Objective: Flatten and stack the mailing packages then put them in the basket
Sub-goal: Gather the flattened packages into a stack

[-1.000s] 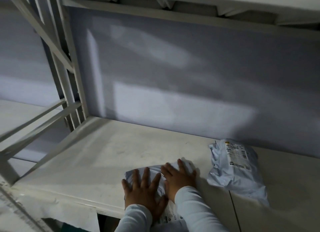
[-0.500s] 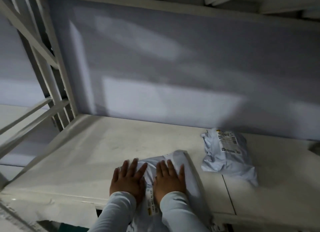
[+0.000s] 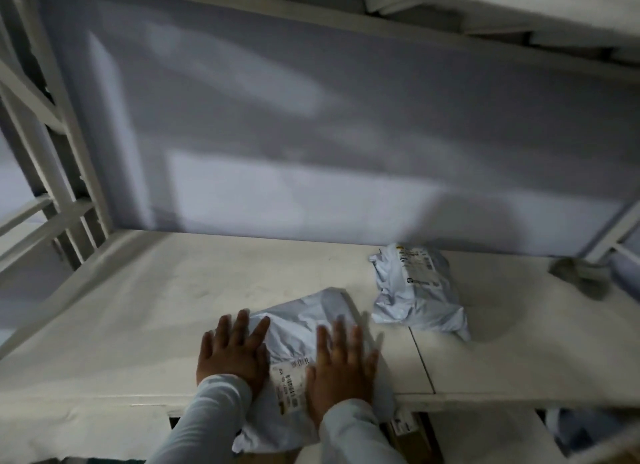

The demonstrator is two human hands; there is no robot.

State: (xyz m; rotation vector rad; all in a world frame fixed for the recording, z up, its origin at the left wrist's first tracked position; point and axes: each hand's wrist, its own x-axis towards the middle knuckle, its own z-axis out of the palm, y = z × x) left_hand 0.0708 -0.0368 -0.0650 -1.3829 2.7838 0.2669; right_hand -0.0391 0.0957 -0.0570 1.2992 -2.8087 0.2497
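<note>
Both grips released — left hand [image 3: 232, 354] and right hand [image 3: 341, 363] press flat on the near package [image 3: 298, 328]; a second package [image 3: 417, 290] — seemingly crumpled — lies apart on the shelf [image 3: 138, 308].

A white shelf board [image 3: 145, 311] spans the view, scuffed and dusty; a thin seam [image 3: 420, 359] crosses it toward its right part; behind the board rises a pale grey back panel [image 3: 311, 134]; at the board's left end stands a white metal frame [image 3: 52, 173] of uprights and slanted braces; above the board runs an upper shelf [image 3: 450, 10]; at the board's far right corner lies a small grey object [image 3: 576, 276], too blurred to identify
</note>
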